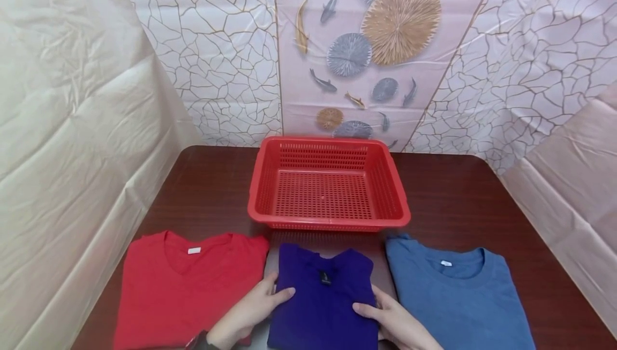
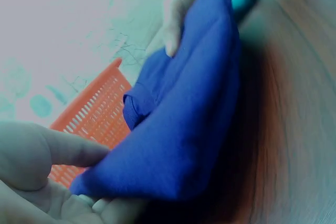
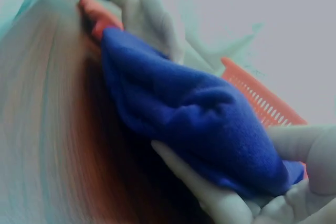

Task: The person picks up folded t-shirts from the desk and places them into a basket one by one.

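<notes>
A folded purple-blue T-shirt (image 1: 323, 307) with a dark neck label is held between both hands at the table's front. My left hand (image 1: 260, 303) grips its left edge, thumb on top and fingers underneath. On the opposite edge, my right hand (image 1: 397, 318) pinches the cloth the same way. Both wrist views show the shirt (image 2: 178, 114) lifted off the wood, its underside in shadow. In the right wrist view, fingers (image 3: 205, 187) of the right hand reach beneath the shirt (image 3: 184, 103). A folded red T-shirt (image 1: 193, 291) lies to the left, a folded blue T-shirt (image 1: 463, 296) to the right.
Behind the shirts stands a red perforated plastic basket (image 1: 329, 223) with nothing in it. The dark brown wooden table (image 1: 453, 194) carries everything. Patterned cloth (image 1: 226, 50) hangs at the back, and pale sheets (image 1: 87, 151) hang along the sides.
</notes>
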`<state>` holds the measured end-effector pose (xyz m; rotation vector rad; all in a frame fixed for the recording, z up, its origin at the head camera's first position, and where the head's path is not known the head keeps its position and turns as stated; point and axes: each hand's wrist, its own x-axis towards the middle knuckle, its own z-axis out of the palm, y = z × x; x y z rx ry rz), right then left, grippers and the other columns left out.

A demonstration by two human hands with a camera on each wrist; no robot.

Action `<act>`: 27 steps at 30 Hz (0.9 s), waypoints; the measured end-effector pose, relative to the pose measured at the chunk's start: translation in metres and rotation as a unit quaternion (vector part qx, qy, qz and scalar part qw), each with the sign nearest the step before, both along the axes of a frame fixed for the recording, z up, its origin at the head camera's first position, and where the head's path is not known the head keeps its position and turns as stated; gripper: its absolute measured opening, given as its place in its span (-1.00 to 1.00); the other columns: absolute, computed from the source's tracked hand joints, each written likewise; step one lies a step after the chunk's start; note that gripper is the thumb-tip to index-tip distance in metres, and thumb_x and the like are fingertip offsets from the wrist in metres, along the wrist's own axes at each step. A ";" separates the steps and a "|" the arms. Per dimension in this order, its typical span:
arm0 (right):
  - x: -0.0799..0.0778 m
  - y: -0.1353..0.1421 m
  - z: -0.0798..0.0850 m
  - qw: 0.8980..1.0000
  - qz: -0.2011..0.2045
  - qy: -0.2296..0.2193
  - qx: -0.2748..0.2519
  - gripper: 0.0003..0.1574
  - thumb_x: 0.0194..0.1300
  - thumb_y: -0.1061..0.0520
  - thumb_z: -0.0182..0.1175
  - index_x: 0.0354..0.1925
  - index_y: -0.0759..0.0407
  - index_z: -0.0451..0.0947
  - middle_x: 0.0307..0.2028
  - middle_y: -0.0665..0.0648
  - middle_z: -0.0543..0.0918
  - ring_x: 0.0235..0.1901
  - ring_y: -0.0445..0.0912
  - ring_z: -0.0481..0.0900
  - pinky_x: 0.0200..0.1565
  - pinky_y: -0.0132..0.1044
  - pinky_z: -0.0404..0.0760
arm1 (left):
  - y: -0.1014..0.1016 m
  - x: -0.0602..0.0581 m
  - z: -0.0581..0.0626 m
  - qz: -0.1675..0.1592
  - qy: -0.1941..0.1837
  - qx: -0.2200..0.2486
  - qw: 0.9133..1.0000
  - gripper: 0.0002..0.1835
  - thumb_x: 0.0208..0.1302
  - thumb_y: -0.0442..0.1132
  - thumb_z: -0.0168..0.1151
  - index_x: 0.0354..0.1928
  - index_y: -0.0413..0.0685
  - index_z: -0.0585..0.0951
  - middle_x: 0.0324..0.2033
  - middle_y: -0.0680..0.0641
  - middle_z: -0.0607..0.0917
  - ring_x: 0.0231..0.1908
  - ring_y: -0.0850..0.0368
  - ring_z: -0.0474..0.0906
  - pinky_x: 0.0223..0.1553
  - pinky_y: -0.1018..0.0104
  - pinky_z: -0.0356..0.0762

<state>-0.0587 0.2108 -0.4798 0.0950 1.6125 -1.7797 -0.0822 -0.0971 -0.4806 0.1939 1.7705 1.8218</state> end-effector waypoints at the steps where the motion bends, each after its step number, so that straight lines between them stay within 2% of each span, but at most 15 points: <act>1: 0.000 0.001 -0.001 1.000 -0.005 -0.004 -0.015 0.10 0.53 0.02 0.12 0.58 0.35 -0.39 0.36 0.36 0.42 0.14 0.12 0.62 0.06 0.06 0.66 | -0.001 0.000 0.000 -0.004 -0.016 0.017 1.000 -0.27 0.53 -0.22 0.09 0.45 -0.55 0.01 0.15 -0.36 0.60 0.08 -0.12 0.64 0.07 0.07 0.63; 3: 0.001 0.004 -0.001 0.999 -0.015 -0.010 -0.038 0.10 0.53 0.05 0.12 0.59 0.30 -0.42 0.40 0.34 0.37 0.16 0.10 0.60 0.09 0.06 0.64 | -0.003 -0.001 0.000 -0.007 -0.050 0.050 0.997 -0.27 0.52 -0.26 0.08 0.47 -0.54 -0.02 0.13 -0.33 0.64 0.07 -0.11 0.66 0.04 0.05 0.65; 5: 0.002 0.006 0.000 0.998 -0.024 -0.012 -0.052 0.09 0.53 0.08 0.11 0.59 0.27 -0.43 0.42 0.33 0.33 0.18 0.08 0.58 0.11 0.08 0.62 | -0.006 -0.002 0.001 -0.004 -0.068 0.075 0.995 -0.28 0.51 -0.28 0.09 0.47 -0.51 0.01 0.12 -0.27 0.65 0.06 -0.06 0.66 0.04 0.05 0.65; 11: 0.003 0.009 0.011 0.998 -0.032 -0.015 -0.060 0.07 0.54 0.10 0.09 0.58 0.28 -0.43 0.35 0.22 0.43 0.16 0.06 0.59 0.11 0.08 0.62 | -0.012 -0.003 0.010 -0.009 -0.101 0.113 0.988 -0.25 0.49 -0.27 0.13 0.50 -0.42 0.01 0.17 -0.15 0.60 0.11 0.01 0.61 0.09 0.05 0.60; 15: 0.003 0.010 0.025 0.998 -0.027 -0.021 -0.059 0.07 0.55 0.08 0.09 0.58 0.27 -0.44 0.36 0.20 0.43 0.16 0.04 0.59 0.13 0.07 0.61 | -0.015 -0.002 0.020 -0.017 -0.098 0.129 0.987 -0.24 0.49 -0.28 0.12 0.53 -0.37 -0.02 0.21 -0.15 0.58 0.12 0.04 0.61 0.10 0.06 0.59; 21: 0.004 0.010 0.049 0.998 -0.016 -0.013 -0.063 0.07 0.57 0.06 0.05 0.58 0.25 -0.48 0.37 0.19 0.41 0.18 0.05 0.59 0.15 0.06 0.60 | -0.022 -0.001 0.041 -0.046 -0.075 0.158 0.984 -0.21 0.51 -0.31 0.09 0.57 -0.28 -0.10 0.30 -0.17 0.52 0.18 0.05 0.58 0.13 0.06 0.57; 27: 0.001 0.010 0.077 0.997 -0.011 0.008 -0.070 0.02 0.56 0.09 0.07 0.58 0.25 -0.39 0.31 0.14 0.50 0.20 0.05 0.59 0.14 0.06 0.61 | -0.023 -0.006 0.067 -0.044 -0.079 0.156 0.984 -0.23 0.49 -0.32 0.13 0.57 -0.23 -0.04 0.27 -0.16 0.56 0.15 0.04 0.62 0.12 0.09 0.61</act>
